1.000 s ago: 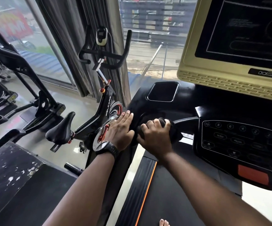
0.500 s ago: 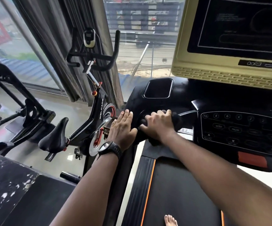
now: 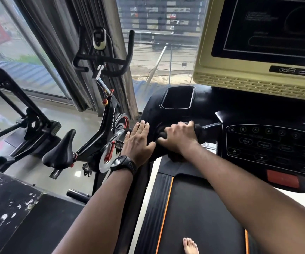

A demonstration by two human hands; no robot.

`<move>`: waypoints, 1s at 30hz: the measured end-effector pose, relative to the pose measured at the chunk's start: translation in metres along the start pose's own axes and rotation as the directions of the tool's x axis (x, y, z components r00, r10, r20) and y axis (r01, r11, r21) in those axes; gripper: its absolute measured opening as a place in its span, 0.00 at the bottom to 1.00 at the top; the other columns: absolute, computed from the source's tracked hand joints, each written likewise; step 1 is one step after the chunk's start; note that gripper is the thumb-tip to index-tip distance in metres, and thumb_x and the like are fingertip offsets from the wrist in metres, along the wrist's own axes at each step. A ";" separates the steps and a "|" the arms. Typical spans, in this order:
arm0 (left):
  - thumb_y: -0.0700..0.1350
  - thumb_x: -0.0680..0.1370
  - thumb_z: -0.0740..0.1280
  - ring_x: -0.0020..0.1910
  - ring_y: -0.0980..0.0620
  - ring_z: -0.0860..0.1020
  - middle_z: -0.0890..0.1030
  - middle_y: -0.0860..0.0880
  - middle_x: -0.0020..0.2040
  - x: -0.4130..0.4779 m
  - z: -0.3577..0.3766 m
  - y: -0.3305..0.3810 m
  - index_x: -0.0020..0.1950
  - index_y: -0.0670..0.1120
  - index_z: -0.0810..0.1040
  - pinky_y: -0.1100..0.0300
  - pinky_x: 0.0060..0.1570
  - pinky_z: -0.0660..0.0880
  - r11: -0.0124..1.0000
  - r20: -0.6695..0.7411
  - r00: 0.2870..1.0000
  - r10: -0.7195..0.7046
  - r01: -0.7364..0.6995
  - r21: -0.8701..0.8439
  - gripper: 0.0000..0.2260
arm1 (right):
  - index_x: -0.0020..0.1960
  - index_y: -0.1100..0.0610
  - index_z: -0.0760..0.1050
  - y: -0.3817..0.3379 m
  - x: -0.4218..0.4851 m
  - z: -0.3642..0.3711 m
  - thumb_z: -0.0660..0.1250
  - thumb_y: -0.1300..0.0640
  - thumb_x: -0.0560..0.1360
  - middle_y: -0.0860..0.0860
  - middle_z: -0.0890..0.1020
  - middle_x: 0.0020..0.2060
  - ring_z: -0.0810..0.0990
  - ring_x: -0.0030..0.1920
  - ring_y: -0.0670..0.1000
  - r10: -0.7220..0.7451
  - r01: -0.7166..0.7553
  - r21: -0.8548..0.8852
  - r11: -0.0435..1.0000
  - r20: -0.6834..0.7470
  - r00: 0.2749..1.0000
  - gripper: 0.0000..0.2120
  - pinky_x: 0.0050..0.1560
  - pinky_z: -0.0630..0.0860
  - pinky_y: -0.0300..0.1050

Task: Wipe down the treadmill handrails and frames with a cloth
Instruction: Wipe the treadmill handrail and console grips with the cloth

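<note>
I stand on a black treadmill and look down at its left inner handrail (image 3: 210,127), a short bar that runs toward the console. My right hand (image 3: 179,138) is wrapped around that bar, gripping a dark cloth (image 3: 201,133) bunched over it. The cloth shows past my knuckles and below my palm. My left hand (image 3: 138,142), with a black watch on the wrist, lies flat with fingers together on the glossy black frame (image 3: 151,114) at the treadmill's left side. The two hands are almost touching.
The keypad console (image 3: 272,143) with a red stop button (image 3: 282,179) is at the right, under a yellow-framed screen (image 3: 257,52). A black spin bike (image 3: 100,132) stands close on the left by the window. My bare toes (image 3: 190,245) rest on the orange-striped belt (image 3: 193,208).
My right hand with the cloth has slid slightly along the handrail toward the console. The left hand has stayed flat on the frame. My view has shifted a little closer.
</note>
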State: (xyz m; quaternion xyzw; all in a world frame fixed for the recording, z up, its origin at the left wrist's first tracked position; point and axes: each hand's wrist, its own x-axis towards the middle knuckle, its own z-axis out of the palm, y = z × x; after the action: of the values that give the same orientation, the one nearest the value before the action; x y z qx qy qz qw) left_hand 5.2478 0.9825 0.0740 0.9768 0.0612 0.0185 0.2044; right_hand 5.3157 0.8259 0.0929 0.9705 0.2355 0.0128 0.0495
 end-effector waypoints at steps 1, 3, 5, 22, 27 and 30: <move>0.55 0.71 0.54 0.80 0.52 0.50 0.54 0.48 0.81 0.000 0.001 0.000 0.80 0.47 0.56 0.43 0.76 0.55 1.000 0.000 1.000 -0.001 0.001 -0.001 0.37 | 0.53 0.49 0.82 0.002 0.004 -0.001 0.55 0.33 0.73 0.52 0.84 0.51 0.79 0.57 0.57 0.024 -0.025 0.006 1.000 0.025 0.999 0.26 0.61 0.65 0.61; 0.56 0.71 0.54 0.80 0.52 0.50 0.54 0.48 0.81 0.000 0.001 0.001 0.80 0.47 0.56 0.43 0.76 0.55 1.000 -0.002 1.000 -0.004 0.004 -0.006 0.37 | 0.48 0.50 0.81 0.005 -0.012 0.010 0.58 0.35 0.73 0.51 0.83 0.47 0.80 0.52 0.57 0.000 0.001 0.019 1.000 -0.065 0.998 0.22 0.60 0.65 0.61; 0.55 0.70 0.55 0.80 0.52 0.50 0.54 0.48 0.81 0.000 0.000 0.001 0.80 0.47 0.57 0.43 0.76 0.54 1.000 -0.003 1.000 -0.008 0.008 -0.012 0.37 | 0.45 0.52 0.80 0.009 -0.032 0.026 0.61 0.37 0.72 0.51 0.82 0.43 0.79 0.48 0.58 -0.046 0.048 0.005 0.999 -0.215 0.975 0.20 0.59 0.66 0.63; 0.55 0.71 0.55 0.80 0.52 0.50 0.55 0.48 0.81 -0.001 -0.001 0.003 0.80 0.47 0.57 0.44 0.76 0.55 1.000 -0.002 1.000 -0.006 0.006 -0.009 0.37 | 0.43 0.52 0.81 0.025 -0.020 0.013 0.59 0.38 0.73 0.51 0.83 0.41 0.80 0.45 0.57 0.005 -0.003 0.014 1.000 -0.164 0.986 0.20 0.56 0.66 0.59; 0.55 0.71 0.54 0.80 0.52 0.50 0.54 0.48 0.81 0.000 -0.001 0.003 0.80 0.47 0.57 0.44 0.76 0.55 1.000 -0.002 1.000 -0.004 0.004 0.001 0.37 | 0.49 0.50 0.83 0.025 0.007 -0.008 0.55 0.36 0.74 0.52 0.85 0.48 0.81 0.53 0.57 0.054 -0.054 -0.003 0.999 0.006 0.999 0.24 0.59 0.66 0.58; 0.55 0.71 0.54 0.80 0.52 0.51 0.54 0.48 0.81 -0.001 -0.001 0.002 0.80 0.47 0.57 0.44 0.76 0.55 1.000 -0.004 1.000 -0.004 0.004 -0.001 0.37 | 0.43 0.52 0.81 0.028 -0.013 0.006 0.60 0.38 0.72 0.52 0.83 0.41 0.81 0.46 0.58 0.029 -0.025 0.030 0.999 -0.121 0.992 0.20 0.56 0.68 0.59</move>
State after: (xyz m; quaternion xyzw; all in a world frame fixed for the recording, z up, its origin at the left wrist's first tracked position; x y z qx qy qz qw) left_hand 5.2469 0.9807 0.0753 0.9766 0.0634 0.0203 0.2047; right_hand 5.3168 0.7944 0.0893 0.9716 0.2251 0.0693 0.0212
